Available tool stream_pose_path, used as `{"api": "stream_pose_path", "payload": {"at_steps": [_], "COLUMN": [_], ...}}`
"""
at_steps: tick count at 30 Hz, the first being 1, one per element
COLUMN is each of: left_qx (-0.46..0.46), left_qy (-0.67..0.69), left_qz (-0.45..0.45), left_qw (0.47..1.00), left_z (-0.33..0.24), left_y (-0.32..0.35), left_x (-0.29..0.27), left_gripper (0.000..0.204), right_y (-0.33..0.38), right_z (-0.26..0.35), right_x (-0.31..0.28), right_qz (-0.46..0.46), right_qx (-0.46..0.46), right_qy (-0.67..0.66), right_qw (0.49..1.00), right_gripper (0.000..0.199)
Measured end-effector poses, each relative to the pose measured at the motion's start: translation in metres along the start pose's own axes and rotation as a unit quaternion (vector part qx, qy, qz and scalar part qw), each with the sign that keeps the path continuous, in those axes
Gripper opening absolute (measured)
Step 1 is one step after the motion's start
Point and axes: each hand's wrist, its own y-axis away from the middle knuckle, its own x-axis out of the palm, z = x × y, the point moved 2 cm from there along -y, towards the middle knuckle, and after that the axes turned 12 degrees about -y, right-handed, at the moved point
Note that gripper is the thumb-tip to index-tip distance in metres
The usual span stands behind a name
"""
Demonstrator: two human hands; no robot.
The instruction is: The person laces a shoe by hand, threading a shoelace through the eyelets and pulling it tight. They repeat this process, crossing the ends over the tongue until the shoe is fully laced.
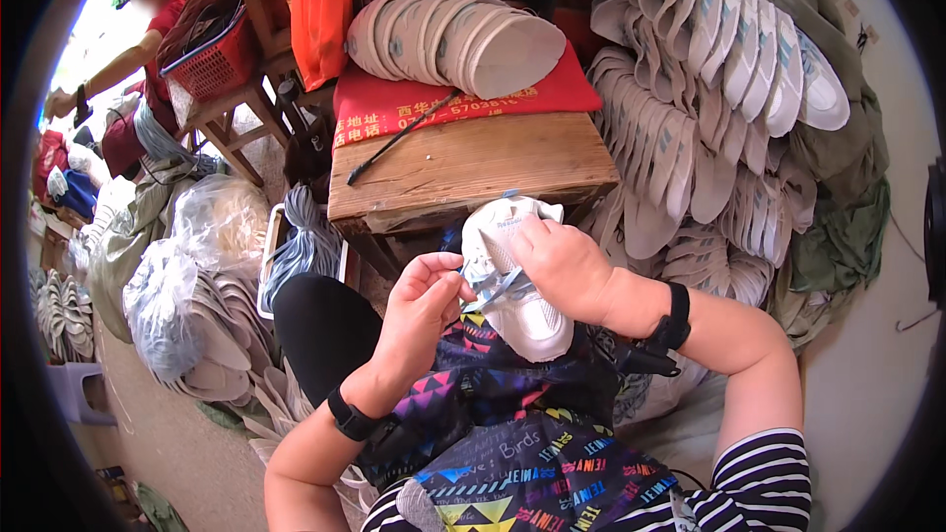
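A white shoe upper [532,325] with a mesh toe sits over my lap, its toe toward me. A blue-grey shoelace [505,288] crosses its front. My left hand [422,303] is beside the shoe's left edge, thumb and index finger pinched on the lace. My right hand [570,264] lies over the shoe's right side, its fingers curled onto the tongue area; the palm hides part of the eyelets. A patterned dark apron [512,443] covers my lap under the shoe.
Ahead is a wooden stool [483,163] with a red cloth [581,89], nested shoe uppers [394,34] and a thin black tool [404,138]. Stacked uppers [729,49] fill the right. At left are a lace bundle [304,248], bagged uppers [168,286] and another person [168,39].
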Motion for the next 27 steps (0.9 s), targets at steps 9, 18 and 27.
{"api": "stream_pose_path", "payload": {"at_steps": [9, 18, 27], "left_qx": [-0.017, -0.029, -0.033], "left_qy": [0.019, -0.049, -0.017], "left_qz": [-0.009, 0.023, -0.011], "left_qw": [1.000, 0.998, 0.999], "left_z": [0.005, 0.008, 0.007], "left_y": [0.003, 0.003, 0.007], "left_x": [-0.009, 0.008, -0.002], "left_gripper": [0.015, 0.014, 0.013], "right_y": [0.004, -0.013, 0.001], "right_z": [-0.012, -0.005, -0.017], "right_x": [0.010, 0.007, -0.002], "right_qz": [-0.015, 0.035, 0.012], "right_qx": [0.040, 0.078, 0.116], "right_qy": [-0.026, -0.008, -0.089], "right_qw": [0.999, 0.996, 0.989], "right_gripper": [0.018, 0.021, 0.014]}}
